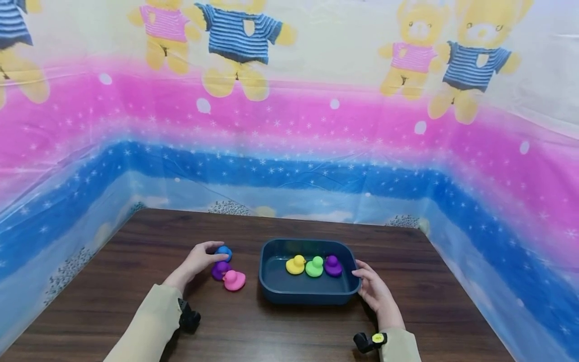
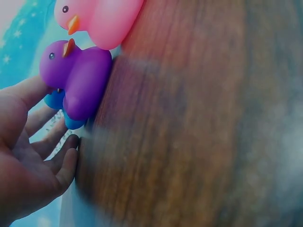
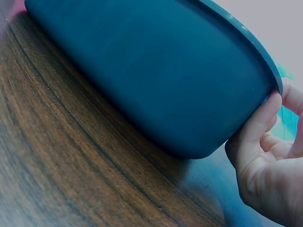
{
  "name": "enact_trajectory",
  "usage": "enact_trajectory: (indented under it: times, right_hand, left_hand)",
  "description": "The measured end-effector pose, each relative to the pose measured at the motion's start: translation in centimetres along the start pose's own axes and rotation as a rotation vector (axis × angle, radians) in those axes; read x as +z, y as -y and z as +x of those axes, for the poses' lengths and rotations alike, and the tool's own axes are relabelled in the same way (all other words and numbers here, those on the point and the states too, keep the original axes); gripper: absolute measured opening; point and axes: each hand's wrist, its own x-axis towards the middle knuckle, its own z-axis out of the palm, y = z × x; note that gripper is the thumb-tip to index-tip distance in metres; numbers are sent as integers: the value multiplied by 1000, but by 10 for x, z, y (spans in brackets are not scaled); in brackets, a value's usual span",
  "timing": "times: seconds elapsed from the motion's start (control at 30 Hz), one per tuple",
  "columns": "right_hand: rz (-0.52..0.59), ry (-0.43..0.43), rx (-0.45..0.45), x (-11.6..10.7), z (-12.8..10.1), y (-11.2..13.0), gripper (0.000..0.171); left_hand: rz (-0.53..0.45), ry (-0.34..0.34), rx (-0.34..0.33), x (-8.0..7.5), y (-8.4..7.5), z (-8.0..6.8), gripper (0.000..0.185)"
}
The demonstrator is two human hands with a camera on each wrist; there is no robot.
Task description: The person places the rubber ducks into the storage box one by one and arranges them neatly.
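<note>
My left hand (image 1: 198, 260) pinches a blue rubber duck (image 1: 224, 253) between thumb and fingers at the left of the table. A purple rubber duck (image 2: 87, 80) partly hides the blue one in the left wrist view. Next to that purple duck sits a pink rubber duck (image 1: 234, 280). My right hand (image 1: 376, 290) holds the right end of a dark blue plastic box (image 3: 156, 71) at its rim. Inside the box stand a yellow duck (image 1: 296, 265), a green duck (image 1: 314, 267) and a second purple duck (image 1: 333, 266), in a row.
Everything rests on a dark brown wooden table (image 1: 298, 329). A patterned cloth (image 1: 289, 130) with bears hangs behind and along both sides of it. Each wrist carries a small black camera, such as the left wrist camera (image 1: 189, 318).
</note>
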Motion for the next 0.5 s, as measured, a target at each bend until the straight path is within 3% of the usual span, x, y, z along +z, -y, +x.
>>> enact_trajectory:
  times: [0.5]
  right_hand:
    - [-17,6,-12,-1,0,-1,32]
  left_hand:
    - [12,-35,-16,1,-1,-2,49]
